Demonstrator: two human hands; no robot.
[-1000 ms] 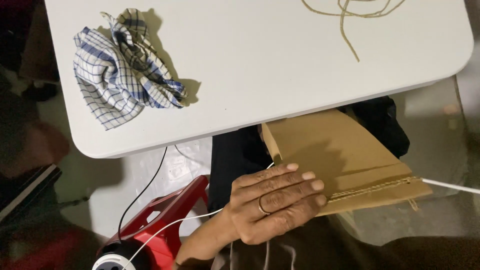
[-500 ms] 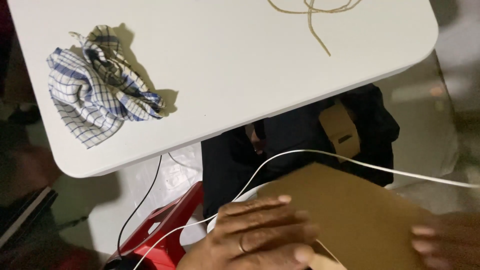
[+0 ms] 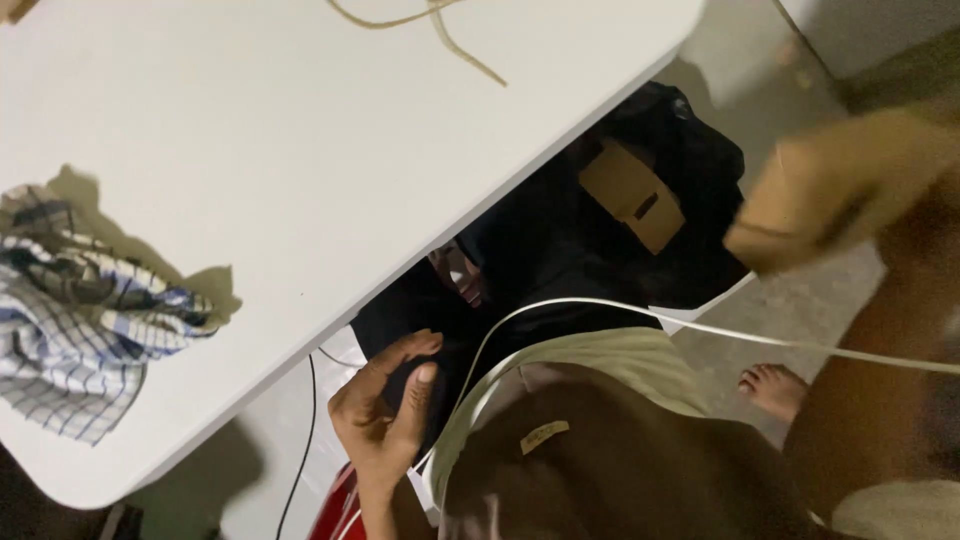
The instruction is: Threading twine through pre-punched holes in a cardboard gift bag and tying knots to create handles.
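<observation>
Left hand (image 3: 385, 410) hangs below the edge of the white table (image 3: 300, 150), fingers loosely curled and half open, gripping nothing; its thumb and forefinger sit just beside the white cable (image 3: 700, 328), which curves away to the hand's right across the lap. Right hand (image 3: 900, 190) is raised high on the far side, blurred, closed on a flat piece of brown cardboard (image 3: 830, 190). Beyond the left hand, under the table, lies a black bag (image 3: 600, 240) bearing a small cardboard tag (image 3: 632, 195). Up on the table to the hand's left rests a crumpled checked cloth (image 3: 80, 330); farther off lies a loop of twine (image 3: 440, 25). A bare foot (image 3: 775, 388) shows on the floor under the cable.
</observation>
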